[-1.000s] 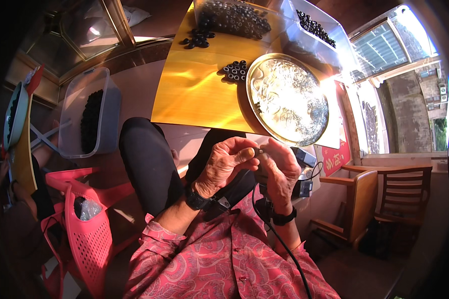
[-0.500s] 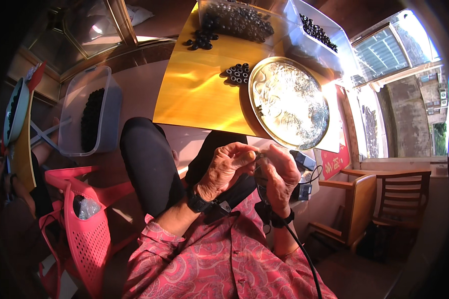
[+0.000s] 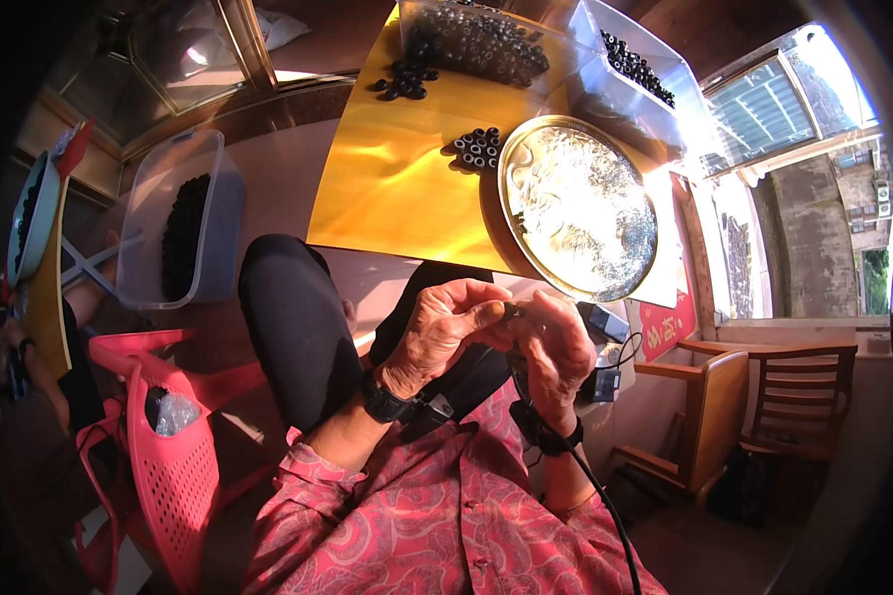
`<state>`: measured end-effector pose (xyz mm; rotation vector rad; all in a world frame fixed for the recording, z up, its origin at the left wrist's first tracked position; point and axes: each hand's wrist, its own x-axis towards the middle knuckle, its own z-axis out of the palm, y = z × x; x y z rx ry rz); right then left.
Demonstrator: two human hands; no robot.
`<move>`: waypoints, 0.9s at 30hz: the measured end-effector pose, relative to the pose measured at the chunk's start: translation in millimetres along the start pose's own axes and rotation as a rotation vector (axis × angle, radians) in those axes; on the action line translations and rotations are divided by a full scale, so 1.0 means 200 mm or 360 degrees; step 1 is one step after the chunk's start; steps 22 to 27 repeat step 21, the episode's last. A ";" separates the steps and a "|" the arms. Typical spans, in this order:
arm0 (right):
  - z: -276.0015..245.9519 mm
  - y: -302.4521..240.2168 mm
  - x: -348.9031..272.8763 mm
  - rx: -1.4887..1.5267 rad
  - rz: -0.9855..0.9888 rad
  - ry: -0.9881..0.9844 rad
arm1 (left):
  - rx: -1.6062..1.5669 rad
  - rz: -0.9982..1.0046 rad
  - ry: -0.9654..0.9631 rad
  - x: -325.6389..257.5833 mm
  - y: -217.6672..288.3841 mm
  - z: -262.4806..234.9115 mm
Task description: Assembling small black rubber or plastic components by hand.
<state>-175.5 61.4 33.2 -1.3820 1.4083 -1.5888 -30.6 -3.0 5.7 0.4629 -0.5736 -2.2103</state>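
My left hand [image 3: 445, 329] and my right hand [image 3: 554, 349] meet over my lap, just off the table's near edge, fingertips pinched together. Between them is a small dark piece [image 3: 513, 310], too small and too covered by fingers to name. Beyond my right hand lies a round metal tray [image 3: 507, 188] with many shiny small metal pieces, partly lost in glare. Left of the tray is a cluster of small black rings [image 3: 478, 149] with pale centres. A looser pile of black pieces [image 3: 404, 81] sits farther back.
Two clear plastic bins [image 3: 605, 94] with black pieces stand at the back of the yellow-topped table [image 3: 367, 188]. Another clear bin [image 3: 218, 238] is left of my knees, near a pink plastic chair [image 3: 174, 456]. A wooden chair [image 3: 714, 416] stands at right; a person's arm [image 3: 45, 382] shows far left.
My fingers have shifted slightly around the small piece, which shows darker now. The whole view has moved a little; the table's contents stay as they were.
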 end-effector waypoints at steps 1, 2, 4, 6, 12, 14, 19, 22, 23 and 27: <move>0.00 0.00 0.00 0.0002 0.0003 -0.0002 | -0.0001 0.0000 0.0004 0.00 -0.01 0.00; 0.00 -0.01 0.01 -0.0015 -0.0011 -0.0013 | -0.0029 -0.0002 -0.0002 0.00 -0.02 -0.01; 0.00 -0.01 0.02 -0.0032 -0.0033 -0.0022 | -0.0056 0.0001 -0.0016 0.01 -0.03 -0.03; 0.00 -0.01 0.02 -0.0112 -0.0065 0.0002 | -0.0058 -0.0019 -0.0042 0.01 -0.04 -0.04; -0.04 -0.04 0.06 -0.0637 -0.0392 -0.0144 | 0.0231 -0.0013 0.0062 -0.01 0.00 0.01; -0.03 -0.06 0.07 -0.0694 -0.0398 -0.0153 | 0.0272 -0.0020 0.0061 -0.01 0.01 0.01; -0.03 -0.03 0.07 -0.0829 -0.0490 -0.0152 | 0.0444 0.0022 0.0058 0.00 -0.02 0.00; -0.03 -0.04 0.05 -0.0838 -0.0459 -0.0213 | 0.0690 0.0058 0.0100 0.00 -0.03 -0.01; -0.03 -0.04 0.05 -0.0838 -0.0459 -0.0213 | 0.0690 0.0058 0.0100 0.00 -0.03 -0.01; -0.03 -0.04 0.05 -0.0838 -0.0459 -0.0213 | 0.0690 0.0058 0.0100 0.00 -0.03 -0.01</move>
